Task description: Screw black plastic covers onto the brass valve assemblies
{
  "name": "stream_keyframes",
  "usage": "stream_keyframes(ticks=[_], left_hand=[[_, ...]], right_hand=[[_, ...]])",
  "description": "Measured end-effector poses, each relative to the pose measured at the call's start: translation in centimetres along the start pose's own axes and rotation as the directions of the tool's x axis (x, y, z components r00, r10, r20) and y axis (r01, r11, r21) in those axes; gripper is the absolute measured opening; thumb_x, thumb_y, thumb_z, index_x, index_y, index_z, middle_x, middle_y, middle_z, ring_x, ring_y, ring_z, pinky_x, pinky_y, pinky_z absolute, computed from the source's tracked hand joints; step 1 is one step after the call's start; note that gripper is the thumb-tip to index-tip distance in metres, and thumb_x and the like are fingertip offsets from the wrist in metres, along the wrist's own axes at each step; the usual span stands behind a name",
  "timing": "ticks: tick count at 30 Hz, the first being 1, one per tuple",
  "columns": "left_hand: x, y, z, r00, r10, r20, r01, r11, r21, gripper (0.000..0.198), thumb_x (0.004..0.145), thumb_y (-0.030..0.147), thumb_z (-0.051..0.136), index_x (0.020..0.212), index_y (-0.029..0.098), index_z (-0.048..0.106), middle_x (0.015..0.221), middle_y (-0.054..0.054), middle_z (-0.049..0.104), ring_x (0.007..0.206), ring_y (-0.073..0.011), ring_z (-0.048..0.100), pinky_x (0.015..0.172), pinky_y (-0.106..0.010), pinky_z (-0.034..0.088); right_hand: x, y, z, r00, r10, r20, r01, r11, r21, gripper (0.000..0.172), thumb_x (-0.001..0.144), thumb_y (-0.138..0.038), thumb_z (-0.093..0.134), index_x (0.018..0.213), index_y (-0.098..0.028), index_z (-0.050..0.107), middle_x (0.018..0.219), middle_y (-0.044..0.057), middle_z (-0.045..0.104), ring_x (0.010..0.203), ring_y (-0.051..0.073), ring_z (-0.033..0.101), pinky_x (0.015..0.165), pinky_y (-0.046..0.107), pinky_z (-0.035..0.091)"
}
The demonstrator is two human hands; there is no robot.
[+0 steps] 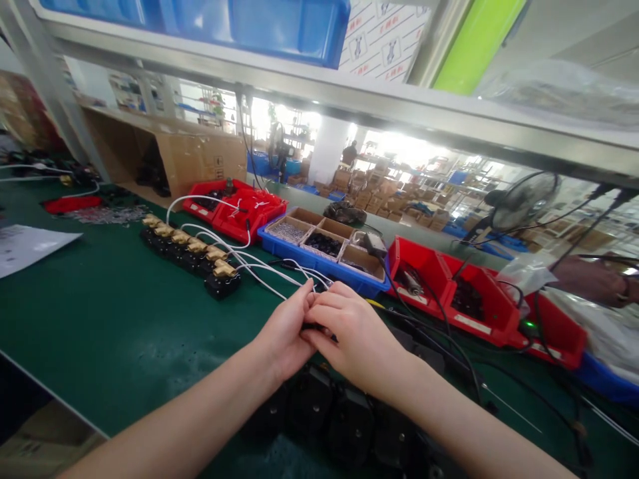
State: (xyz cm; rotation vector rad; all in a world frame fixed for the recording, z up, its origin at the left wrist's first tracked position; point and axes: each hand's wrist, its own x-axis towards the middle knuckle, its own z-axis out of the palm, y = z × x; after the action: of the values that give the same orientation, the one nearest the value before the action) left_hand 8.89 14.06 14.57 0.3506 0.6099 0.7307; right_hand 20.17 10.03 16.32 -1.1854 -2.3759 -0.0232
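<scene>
My left hand and my right hand meet at the middle of the green bench, fingers closed together around a small black part that is mostly hidden. Thin white wires run from my fingertips back to a row of black valves with brass tops lying to the left. Several black parts lie in a row under my wrists, close to me.
Behind my hands stand a blue tray with cardboard compartments and red bins. Black cables cross the bench on the right. Another person's arm rests at far right. A shelf rail runs overhead. White paper lies left.
</scene>
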Motion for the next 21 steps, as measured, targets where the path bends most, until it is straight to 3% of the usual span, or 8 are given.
stream_keyframes(ticks=[6, 9, 10, 12, 14, 15, 17, 21], left_hand=[[-0.2, -0.6, 1.1, 0.996, -0.073, -0.051, 0.077, 0.993, 0.087, 0.051, 0.103, 0.037, 0.031, 0.062, 0.014, 0.053, 0.064, -0.002, 0.053, 0.058, -0.0100, 0.054, 0.063, -0.021, 0.046], [0.7, -0.1, 0.6, 0.977, 0.193, 0.091, -0.213, 0.897, 0.386, 0.045, 0.100, 0.042, 0.036, 0.070, 0.016, 0.057, 0.069, 0.000, 0.051, 0.062, -0.0115, 0.049, 0.064, -0.023, 0.043], [1.1, 0.2, 0.2, 0.927, 0.330, 0.182, -0.373, 0.742, 0.557, 0.039, 0.097, 0.044, 0.044, 0.074, 0.016, 0.060, 0.072, 0.000, 0.050, 0.065, -0.0127, 0.048, 0.064, -0.024, 0.041], [1.9, 1.0, -0.9, 0.767, 0.461, 0.446, -0.576, 0.190, 0.795, 0.026, 0.086, 0.044, 0.065, 0.085, 0.018, 0.066, 0.080, -0.001, 0.051, 0.074, -0.0161, 0.049, 0.069, -0.027, 0.041], [2.8, 1.6, -2.0, 0.670, 0.326, 0.666, -0.576, -0.337, 0.745, 0.037, 0.071, 0.041, 0.081, 0.098, 0.019, 0.068, 0.090, -0.003, 0.052, 0.087, -0.0214, 0.051, 0.076, -0.031, 0.042], [3.2, 1.8, -2.4, 0.664, 0.211, 0.717, -0.556, -0.501, 0.663, 0.048, 0.065, 0.040, 0.085, 0.104, 0.018, 0.067, 0.094, -0.005, 0.052, 0.092, -0.0242, 0.052, 0.079, -0.033, 0.043], [4.0, 1.9, -2.9, 0.685, 0.019, 0.728, -0.530, -0.672, 0.517, 0.064, 0.056, 0.041, 0.090, 0.110, 0.016, 0.065, 0.098, -0.007, 0.053, 0.096, -0.0278, 0.052, 0.081, -0.037, 0.043], [5.0, 1.1, -2.6, 0.728, -0.110, 0.677, -0.492, -0.770, 0.405, 0.076, 0.049, 0.050, 0.091, 0.108, 0.014, 0.061, 0.106, -0.012, 0.054, 0.100, -0.0321, 0.052, 0.081, -0.040, 0.043]], right_hand=[[-1.0, 0.3, -0.9, 0.998, -0.057, 0.011, 0.058, 0.997, -0.053, 0.009, 0.081, -0.008, 0.066, 0.086, -0.012, 0.071, 0.093, 0.009, 0.071, 0.085, 0.020, 0.063, 0.082, 0.033, 0.054], [-1.7, 1.7, -2.3, 0.981, 0.121, -0.154, -0.101, 0.986, 0.130, 0.016, 0.085, -0.010, 0.060, 0.090, -0.016, 0.074, 0.092, 0.005, 0.072, 0.084, 0.016, 0.066, 0.080, 0.028, 0.054], [-2.0, 2.5, -2.8, 0.954, 0.237, -0.180, -0.196, 0.956, 0.220, 0.016, 0.085, -0.012, 0.061, 0.092, -0.018, 0.074, 0.092, 0.004, 0.072, 0.083, 0.015, 0.067, 0.079, 0.027, 0.055], [-2.9, 4.0, -3.5, 0.887, 0.440, -0.141, -0.371, 0.860, 0.350, 0.014, 0.084, -0.017, 0.063, 0.093, -0.019, 0.073, 0.090, 0.002, 0.073, 0.082, 0.015, 0.069, 0.076, 0.026, 0.056], [-4.0, 5.2, -3.4, 0.847, 0.529, -0.055, -0.471, 0.793, 0.386, 0.012, 0.082, -0.018, 0.063, 0.090, -0.017, 0.072, 0.085, 0.002, 0.073, 0.077, 0.015, 0.070, 0.072, 0.026, 0.056], [-4.5, 5.6, -3.1, 0.841, 0.541, -0.022, -0.493, 0.781, 0.383, 0.010, 0.081, -0.016, 0.063, 0.087, -0.017, 0.071, 0.082, 0.002, 0.073, 0.075, 0.015, 0.069, 0.070, 0.025, 0.055], [-5.3, 5.9, -2.0, 0.848, 0.530, -0.001, -0.497, 0.796, 0.346, 0.009, 0.079, -0.014, 0.064, 0.082, -0.017, 0.071, 0.079, 0.002, 0.072, 0.071, 0.014, 0.067, 0.067, 0.024, 0.053], [-6.0, 5.5, 0.2, 0.874, 0.486, -0.024, -0.456, 0.836, 0.306, 0.014, 0.079, -0.011, 0.062, 0.085, -0.017, 0.073, 0.079, 0.003, 0.068, 0.067, 0.012, 0.061, 0.060, 0.023, 0.048]])
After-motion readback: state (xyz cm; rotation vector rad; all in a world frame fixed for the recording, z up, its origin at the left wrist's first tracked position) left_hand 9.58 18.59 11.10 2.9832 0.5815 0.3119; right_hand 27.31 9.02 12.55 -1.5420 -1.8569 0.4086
